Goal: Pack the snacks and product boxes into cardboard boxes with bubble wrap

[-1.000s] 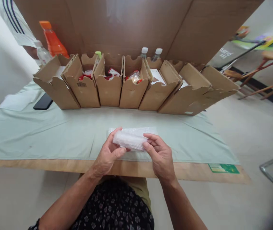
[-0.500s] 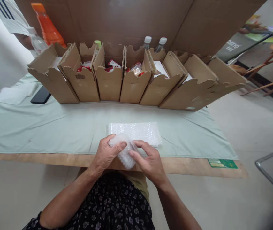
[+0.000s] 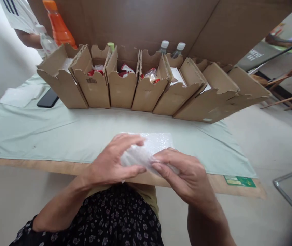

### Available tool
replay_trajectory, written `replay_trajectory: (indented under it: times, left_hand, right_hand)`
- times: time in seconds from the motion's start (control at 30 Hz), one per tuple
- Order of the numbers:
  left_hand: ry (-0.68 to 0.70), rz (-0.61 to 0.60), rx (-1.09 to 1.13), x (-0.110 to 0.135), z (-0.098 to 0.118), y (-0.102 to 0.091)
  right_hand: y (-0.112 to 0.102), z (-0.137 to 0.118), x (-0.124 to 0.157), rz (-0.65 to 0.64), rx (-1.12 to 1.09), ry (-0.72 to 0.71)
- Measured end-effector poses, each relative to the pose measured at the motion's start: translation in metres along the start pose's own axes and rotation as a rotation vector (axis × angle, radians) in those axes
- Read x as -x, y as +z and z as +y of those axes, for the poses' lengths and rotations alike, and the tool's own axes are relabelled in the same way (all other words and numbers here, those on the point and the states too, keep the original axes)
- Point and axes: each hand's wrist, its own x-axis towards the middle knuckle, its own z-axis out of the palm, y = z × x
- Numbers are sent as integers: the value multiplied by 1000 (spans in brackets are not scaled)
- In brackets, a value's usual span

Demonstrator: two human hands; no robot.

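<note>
A clear bubble-wrap bag [image 3: 137, 156] is held between my two hands over the table's front edge. My left hand [image 3: 108, 162] cups its left side, with thumb and fingers well spaced around the plastic. On the other side, my right hand [image 3: 184, 172] pinches the bag's edge between thumb and forefinger. Just beyond the hands, a flat stack of bubble wrap [image 3: 161, 140] lies on the cloth, partly hidden by them. Whether anything is inside the held bag, I cannot tell.
A row of several open cardboard bins [image 3: 147, 94] spans the table, some with packets. Bottles, one an orange bottle [image 3: 60, 29], stand behind. A black phone [image 3: 47, 98] lies at left, a green card [image 3: 239, 181] at the right front edge. A person's arm [image 3: 28, 38] shows far left.
My hands have moved higher and farther apart, with the bag stretched out flatter between them. My left fingers have spread. The view has shifted slightly.
</note>
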Motion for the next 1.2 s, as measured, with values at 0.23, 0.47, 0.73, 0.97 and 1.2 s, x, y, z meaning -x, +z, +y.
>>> replay_trajectory:
  times: [0.23,0.47,0.73,0.97,1.2]
  left_hand:
    - [-292,-291,-40,21,-14,25]
    - [-353,-140,-93,10,-31,-39]
    - [-304,98,-925,-29,-68,-45]
    - [192,-204,-764,-15,-70,32]
    - [118,-470,-627,-12,-80,55]
  right_hand:
    - [-26,-2,31,616,-40,196]
    - [-56,50,11,938,-83,306]
    - [-51,153,23,477,516,391]
    - [-86,87,-57,380,697,-10]
    - [-72,52,-255,-264,887,69]
